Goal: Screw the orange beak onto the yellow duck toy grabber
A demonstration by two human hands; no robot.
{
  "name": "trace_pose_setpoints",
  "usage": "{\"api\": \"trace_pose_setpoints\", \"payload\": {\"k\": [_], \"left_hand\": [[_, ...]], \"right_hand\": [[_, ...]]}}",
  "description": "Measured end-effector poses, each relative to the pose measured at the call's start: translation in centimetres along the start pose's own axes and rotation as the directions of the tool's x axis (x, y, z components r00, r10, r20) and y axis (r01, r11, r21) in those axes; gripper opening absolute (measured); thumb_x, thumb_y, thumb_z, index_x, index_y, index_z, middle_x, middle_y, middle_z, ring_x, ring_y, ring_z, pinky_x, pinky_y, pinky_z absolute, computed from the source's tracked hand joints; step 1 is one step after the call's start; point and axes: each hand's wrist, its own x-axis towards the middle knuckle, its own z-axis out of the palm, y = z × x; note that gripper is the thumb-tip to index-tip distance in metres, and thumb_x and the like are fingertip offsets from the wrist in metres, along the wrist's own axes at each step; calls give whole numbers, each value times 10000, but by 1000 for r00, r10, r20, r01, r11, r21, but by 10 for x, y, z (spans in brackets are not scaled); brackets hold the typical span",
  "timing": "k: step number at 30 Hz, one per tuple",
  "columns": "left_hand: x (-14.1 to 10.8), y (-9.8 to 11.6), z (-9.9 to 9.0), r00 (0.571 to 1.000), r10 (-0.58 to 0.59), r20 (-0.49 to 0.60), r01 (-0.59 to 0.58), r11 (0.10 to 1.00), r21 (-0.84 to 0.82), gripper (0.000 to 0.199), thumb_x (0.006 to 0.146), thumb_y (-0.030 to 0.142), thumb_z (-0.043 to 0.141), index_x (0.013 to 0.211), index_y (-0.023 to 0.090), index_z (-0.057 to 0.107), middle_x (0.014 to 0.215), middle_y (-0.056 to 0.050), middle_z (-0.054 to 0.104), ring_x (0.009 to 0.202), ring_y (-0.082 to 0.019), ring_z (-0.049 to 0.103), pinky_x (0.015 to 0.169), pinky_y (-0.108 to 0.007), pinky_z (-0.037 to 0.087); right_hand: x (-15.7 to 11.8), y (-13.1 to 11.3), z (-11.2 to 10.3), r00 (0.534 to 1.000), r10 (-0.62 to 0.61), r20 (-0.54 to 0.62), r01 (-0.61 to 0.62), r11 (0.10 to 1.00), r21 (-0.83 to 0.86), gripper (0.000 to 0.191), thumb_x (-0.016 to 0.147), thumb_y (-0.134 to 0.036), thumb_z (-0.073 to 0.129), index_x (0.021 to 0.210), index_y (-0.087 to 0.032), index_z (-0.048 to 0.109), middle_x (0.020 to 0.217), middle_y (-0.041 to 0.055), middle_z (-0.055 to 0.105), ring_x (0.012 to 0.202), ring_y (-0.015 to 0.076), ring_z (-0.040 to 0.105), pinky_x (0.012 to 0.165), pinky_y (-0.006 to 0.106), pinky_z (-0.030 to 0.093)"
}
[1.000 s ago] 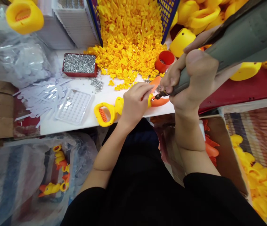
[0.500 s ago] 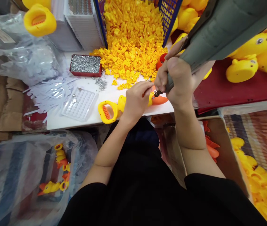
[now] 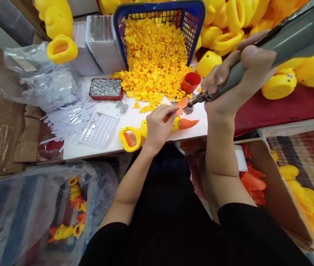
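A white table (image 3: 134,122) fills the middle of the view, with a red cloth surface (image 3: 284,107) running off to its right and brown cardboard (image 3: 4,111) to its left. At the back a blue basket (image 3: 192,18) lies tipped toward the person, spilling a heap of small yellow plastic pieces (image 3: 155,62) onto the table, and yellow duck-shaped shells (image 3: 280,85) are piled behind and to the right of it. A grey power screwdriver (image 3: 284,44) slants down from the upper right; the right hand (image 3: 237,85) is wrapped tightly round its lower barrel, and its tip hangs above the table just beside the scattered screws, clear of the toy. Stacked white trays (image 3: 104,48) stand left of the basket, with a crumpled clear plastic bag (image 3: 40,81) further left. A yellow duck-headed grabber toy (image 3: 133,136) lies along the table's near edge, its looped handle to the left and its orange beak (image 3: 187,122) pointing right; the left hand (image 3: 158,125) rests closed over the toy's middle, pressing it to the table, with a second orange beak half (image 3: 182,103) sticking up just past the fingers. White plastic strips (image 3: 68,118) are strewn over the table's left part, beside a clear blister tray (image 3: 98,129). A red tray of silver screws (image 3: 105,88) sits near the heap's left edge, and a small red cup (image 3: 190,82) stands at its right edge, near the screwdriver tip.
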Motion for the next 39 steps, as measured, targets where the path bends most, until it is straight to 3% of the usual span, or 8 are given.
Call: {"api": "trace_pose_setpoints", "payload": {"k": [8,18,28,34,39], "left_hand": [[-2,1,3,991,-129,32,131,989,-68,187,885,57,712,971,217,759,947,-6,801,846,-135,756,804,-265,640],[-2,1,2,998,-54,23,56,996,-70,156,894,63,723,955,203,755,908,-6,792,814,-129,740,764,-242,618],[-2,0,2,1000,-18,26,19,999,-49,140,912,78,701,938,209,744,920,-8,792,825,-135,743,773,-254,621],[-4,-5,2,994,-89,57,94,990,-103,339,895,32,658,1164,236,692,997,2,793,911,-143,774,903,-281,639],[-3,-8,-1,993,-67,99,83,982,-170,409,897,27,623,1234,257,649,1033,7,769,944,-136,767,928,-292,640]], "right_hand": [[-3,6,3,998,60,34,-58,997,-47,241,720,-396,600,836,-234,465,478,-103,294,325,70,231,333,286,165],[-8,3,9,995,85,-43,-88,994,-66,282,710,-402,592,840,-225,416,487,-114,283,339,53,240,339,248,192],[-8,4,8,993,98,-65,-106,986,-129,286,701,-421,566,820,-239,381,502,-97,246,354,62,212,361,286,182],[-9,5,8,995,87,-49,-91,991,-98,227,786,-378,525,886,-229,387,514,-104,276,355,58,231,385,262,202],[-8,6,8,997,72,-40,-75,994,-75,318,752,-422,570,913,-238,368,509,-120,284,361,59,204,372,254,174]]}}
